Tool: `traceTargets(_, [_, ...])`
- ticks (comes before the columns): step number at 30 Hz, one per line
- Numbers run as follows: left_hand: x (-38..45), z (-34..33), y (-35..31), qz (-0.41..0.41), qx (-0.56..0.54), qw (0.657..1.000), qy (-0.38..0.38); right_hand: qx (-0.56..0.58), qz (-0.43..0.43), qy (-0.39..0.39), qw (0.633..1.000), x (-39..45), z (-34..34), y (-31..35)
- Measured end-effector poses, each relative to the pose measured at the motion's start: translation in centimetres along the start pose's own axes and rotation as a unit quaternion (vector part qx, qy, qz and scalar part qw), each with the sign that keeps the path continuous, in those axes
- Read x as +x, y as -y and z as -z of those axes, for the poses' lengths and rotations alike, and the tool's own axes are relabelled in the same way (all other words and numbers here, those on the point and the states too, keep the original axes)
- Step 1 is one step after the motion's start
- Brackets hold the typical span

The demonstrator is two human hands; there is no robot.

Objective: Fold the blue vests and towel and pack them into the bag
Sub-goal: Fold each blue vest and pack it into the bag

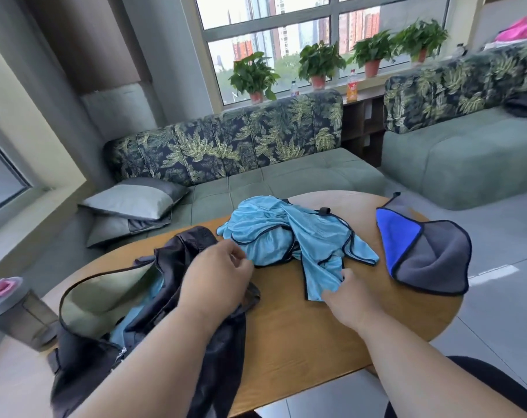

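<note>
Sofas: two, with leaf-print backs; the left sofa [256, 176] stands just behind the tabletop, the right sofa [467, 158] further to the right.
Tabletop: one round wooden tabletop [301, 333]; its far rim curves behind the vests, its near right rim drops to grey floor; bare wood lies open between the two forearms.
Bag: one black bag [111, 354], slumped on the left of the tabletop and hanging over its near edge, mouth gaping, light blue cloth showing inside.
Vests: a crumpled heap of light blue vests [274, 233] with dark trim, centre of the tabletop, beyond the hands; how many are in the heap cannot be told.
Towel: one towel [428, 254], blue on one face and grey on the other, loosely folded at the right edge of the tabletop, apart from the vests.
Cushions: two grey cushions [135, 200], stacked on the left sofa.
Plants: four potted plants [254, 76] along the window sill.
Tumbler: one grey tumbler [18, 315] with a pink lid piece, at the far left.
Left hand: left hand [217, 276] over the bag, fingers curled, its grip pinching the left edge of the vests.
Right hand: right hand [346, 297] pinches the vest flap that trails toward the near edge.
</note>
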State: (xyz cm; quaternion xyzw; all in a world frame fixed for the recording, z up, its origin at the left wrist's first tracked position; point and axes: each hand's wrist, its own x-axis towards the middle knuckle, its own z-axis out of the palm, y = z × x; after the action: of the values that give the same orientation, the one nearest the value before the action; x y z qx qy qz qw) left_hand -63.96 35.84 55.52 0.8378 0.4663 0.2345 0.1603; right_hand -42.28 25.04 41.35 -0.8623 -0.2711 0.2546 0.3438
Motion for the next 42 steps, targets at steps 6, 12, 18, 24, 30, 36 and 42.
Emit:
traceTargets(6, [-0.2, -8.6, -0.4, -0.032, 0.023, 0.985, 0.168, -0.042, 0.043, 0.048, 0.997, 0.8, 0.3, 0.0])
traceTargets(12, [-1.2, -12.8, 1.2, -0.065, 0.014, 0.968, 0.240, 0.170, 0.126, 0.157, 0.965, -0.5, 1.0, 2.2])
traceTargets(18, [-1.6, -10.6, 2.2, -0.028, -0.091, 0.994, 0.054, 0.292, 0.086, 0.136, 0.943, -1.3, 2.8, 3.2])
traceTargets(24, [-2.5, -6.4, 2.4, -0.025, -0.095, 0.995, 0.003, 0.250, 0.032, 0.010, 0.968, 0.2, 3.1, 2.2])
traceTargets(30, [-3.8, -3.1, 3.8, 0.031, -0.202, 0.977, -0.059, -0.043, -0.012, -0.095, 0.994, 3.4, 4.6, -1.4])
traceTargets(36, [-4.6, -3.3, 5.4, 0.092, -0.295, 0.949, -0.060, -0.157, 0.020, -0.088, 0.983, 3.2, 3.5, -2.4])
traceTargets(42, [-3.9, -2.3, 4.9, 0.129, -0.429, 0.890, -0.085, 0.118, 0.026, -0.051, 0.991, 0.3, 3.2, -1.1])
